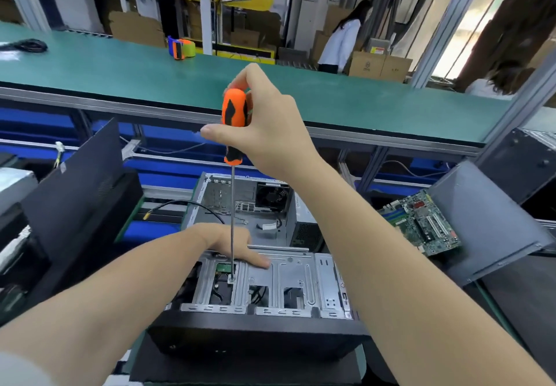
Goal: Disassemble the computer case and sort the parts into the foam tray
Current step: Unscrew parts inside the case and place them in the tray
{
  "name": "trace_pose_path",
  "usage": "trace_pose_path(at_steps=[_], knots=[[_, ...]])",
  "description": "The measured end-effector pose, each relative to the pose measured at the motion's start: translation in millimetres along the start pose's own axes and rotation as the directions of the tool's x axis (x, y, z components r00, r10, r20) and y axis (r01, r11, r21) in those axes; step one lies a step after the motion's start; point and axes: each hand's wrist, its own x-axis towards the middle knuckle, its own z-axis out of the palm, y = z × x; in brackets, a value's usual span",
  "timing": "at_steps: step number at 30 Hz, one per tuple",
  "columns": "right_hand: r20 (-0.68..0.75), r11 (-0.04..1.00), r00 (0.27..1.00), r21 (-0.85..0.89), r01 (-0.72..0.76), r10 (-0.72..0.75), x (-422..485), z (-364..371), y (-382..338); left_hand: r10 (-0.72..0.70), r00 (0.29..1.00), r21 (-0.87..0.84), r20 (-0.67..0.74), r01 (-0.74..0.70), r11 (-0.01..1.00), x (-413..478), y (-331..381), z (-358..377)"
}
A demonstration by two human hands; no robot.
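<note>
An open computer case (301,277) lies on its side below me, its bare metal drive cage facing up. My right hand (270,124) grips the orange and black handle of a long screwdriver (234,115). The shaft stands upright, its tip on a screw (231,279) in the drive cage. My left hand (237,246) rests on the cage's top edge beside the shaft, fingers stretched flat toward the right. A fan sits in the case's far end. No foam tray is in view.
A green motherboard (421,223) lies at the right on a grey panel (487,220). A black side panel (78,181) leans at the left. Beyond runs a green conveyor belt (150,76) bearing an orange tape dispenser (181,49). A person in white stands by cardboard boxes far back.
</note>
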Motion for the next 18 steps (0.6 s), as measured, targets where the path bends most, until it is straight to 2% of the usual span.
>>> trace_pose_path(at_steps=[10, 15, 18], knots=[[0.143, 0.997, 0.987, 0.034, 0.067, -0.071, 3, -15, 3, -0.028, 1.000, -0.046, 0.013, 0.028, 0.999, -6, 8, -2], [0.173, 0.997, 0.984, -0.058, 0.054, -0.043, 5, -16, 1, -0.042, 0.999, -0.018, 0.001, 0.042, 0.999, -2, 4, 1], [0.193, 0.999, 0.981, -0.047, 0.026, -0.017, 4, -10, -3, -0.037, 0.999, -0.002, 0.005, 0.037, 0.999, 0, 2, 2]])
